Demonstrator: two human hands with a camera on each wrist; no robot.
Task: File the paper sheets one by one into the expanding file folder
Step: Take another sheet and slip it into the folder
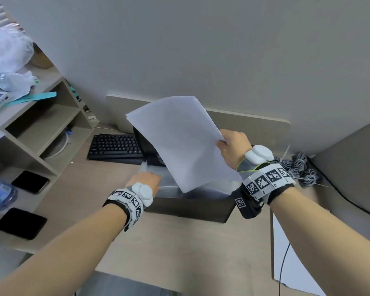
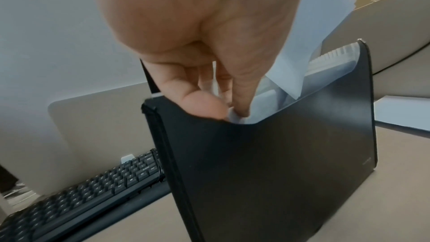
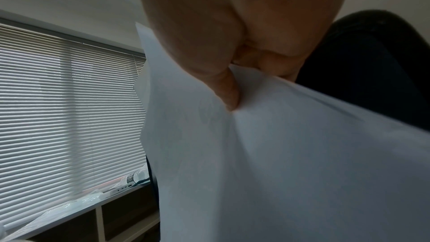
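A black expanding file folder stands upright on the desk with its top open. My left hand grips its top edge, thumb at the front wall and fingers down among the pale dividers. Above it my right hand pinches white paper at its right edge, thumb on top. The paper hangs tilted, and its lower corner dips into a pocket behind my left fingers. I cannot tell if it is one sheet or two.
A black keyboard lies behind the folder. A shelf unit stands at the left, with two dark phones in front of it. More white paper lies on the desk at the right, near grey cable bundles.
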